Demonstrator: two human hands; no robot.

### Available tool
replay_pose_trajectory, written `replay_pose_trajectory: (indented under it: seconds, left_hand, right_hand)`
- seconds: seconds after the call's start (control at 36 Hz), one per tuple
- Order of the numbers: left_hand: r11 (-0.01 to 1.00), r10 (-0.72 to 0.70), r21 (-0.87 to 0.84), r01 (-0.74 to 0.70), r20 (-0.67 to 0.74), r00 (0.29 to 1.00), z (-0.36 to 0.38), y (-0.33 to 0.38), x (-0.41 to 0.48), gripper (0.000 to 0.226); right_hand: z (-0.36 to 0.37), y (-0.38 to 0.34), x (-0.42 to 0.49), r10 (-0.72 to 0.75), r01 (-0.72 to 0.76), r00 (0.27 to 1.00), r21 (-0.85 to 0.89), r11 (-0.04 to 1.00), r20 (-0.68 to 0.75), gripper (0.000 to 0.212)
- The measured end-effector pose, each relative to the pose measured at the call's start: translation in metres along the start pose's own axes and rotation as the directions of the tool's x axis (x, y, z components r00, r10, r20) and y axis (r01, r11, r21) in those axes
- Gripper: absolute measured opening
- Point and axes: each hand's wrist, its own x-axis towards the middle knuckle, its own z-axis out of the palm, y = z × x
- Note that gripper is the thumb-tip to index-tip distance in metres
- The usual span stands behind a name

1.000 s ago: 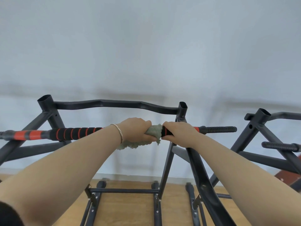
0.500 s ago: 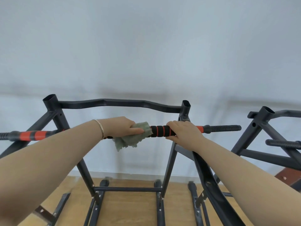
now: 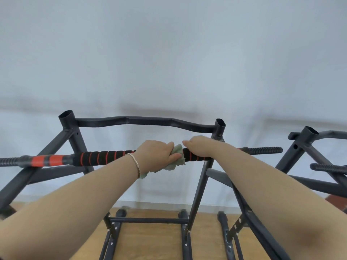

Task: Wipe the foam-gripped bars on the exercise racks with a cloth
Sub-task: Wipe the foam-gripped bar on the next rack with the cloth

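Rightward along the bar, the left hand [image 3: 156,153] has slid, almost meeting the right hand [image 3: 199,147]. Its fingers clutch a fuzzy pale-green cloth [image 3: 173,166] bunched around the foam-gripped bar [image 3: 105,158], spongy black with red rings. The right hand's fingers clasp that foam. Beyond stands the tubular black rack [image 3: 142,121] with its wavy crossbar.

Black foam grip [image 3: 105,158] with thin red spiral stripes; bar section [image 3: 49,160] banded orange-red; pale green cloth [image 3: 175,162]; matte black rack frame [image 3: 144,121]; light wooden floor [image 3: 150,241]; white wall [image 3: 169,53]
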Motion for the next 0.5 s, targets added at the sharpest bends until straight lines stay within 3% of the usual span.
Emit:
replay_pose_trajectory:
  seconds: [0.06,0.14,0.22,0.25,0.31,0.39,0.44,0.5]
  left_hand:
    - [1.000,-0.004,0.018,0.004,-0.027,1.000,-0.001,0.002,-0.002,0.049]
    - [0.997,0.029,0.073,-0.026,-0.048,0.998,-0.006,0.006,-0.003,0.037]
    - [0.991,0.052,0.125,-0.051,-0.009,0.999,-0.006,0.003,0.000,0.020]
    - [0.988,0.048,0.149,-0.050,0.016,0.999,-0.005,0.002,0.001,0.025]
    - [0.982,0.055,0.178,-0.061,0.036,0.998,-0.003,0.000,0.003,0.032]
    - [0.975,0.050,0.214,-0.058,0.043,0.998,-0.004,-0.003,-0.001,0.014]
    - [0.967,0.023,0.252,-0.033,0.043,0.999,-0.003,-0.011,-0.004,0.008]
    - [0.957,-0.012,0.291,0.011,0.001,1.000,0.001,-0.019,-0.009,0.019]
  right_hand:
    - [0.005,0.000,0.002,0.047,-0.057,0.995,0.113,0.992,0.092,0.056]
    - [0.008,0.001,0.004,0.073,-0.076,0.997,0.133,0.988,0.026,0.043]
    - [0.013,0.000,0.002,-0.006,-0.003,0.997,-0.113,0.994,-0.078,0.017]
    - [0.017,0.001,0.000,-0.039,0.016,0.990,-0.167,0.986,-0.132,0.007]
    - [0.027,0.003,-0.006,-0.098,0.031,0.973,-0.307,0.951,-0.207,0.013]
    - [0.036,0.004,-0.014,-0.192,0.017,0.938,-0.514,0.858,-0.290,0.016]
    - [0.042,0.003,-0.018,-0.259,0.037,0.914,-0.572,0.820,-0.313,0.018]
    - [0.045,-0.001,-0.017,-0.282,0.067,0.903,-0.543,0.837,-0.323,0.024]
